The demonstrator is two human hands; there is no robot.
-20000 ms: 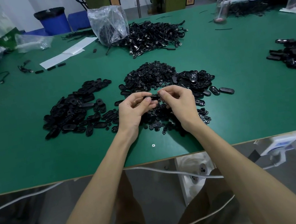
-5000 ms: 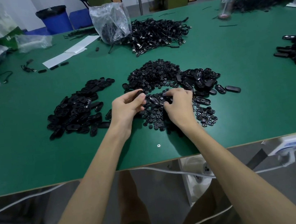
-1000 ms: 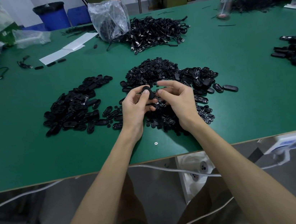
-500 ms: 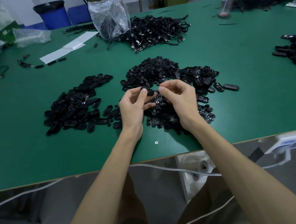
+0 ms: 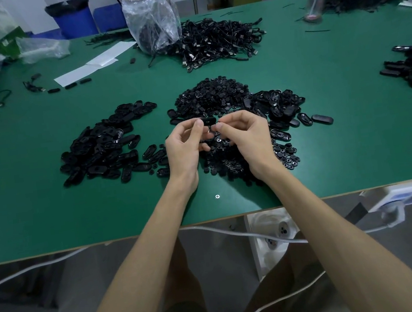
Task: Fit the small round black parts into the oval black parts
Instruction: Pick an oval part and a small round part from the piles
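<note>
While both hands hover just above the green worktop (image 5: 48, 202), the left hand (image 5: 185, 145) pinches an oval black part (image 5: 208, 121) between thumb and curled fingers. The right hand (image 5: 246, 134) has thumb and forefinger drawn together beside it; what they hold is too small to tell. Small round parts (image 5: 213, 97) lie heaped beyond, and oval parts (image 5: 104, 148) are piled to the left.

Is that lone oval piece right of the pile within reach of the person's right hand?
Probably yes: the lone oval piece lies uncovered on the green table, right of the right hand, only low loose parts between.
</note>
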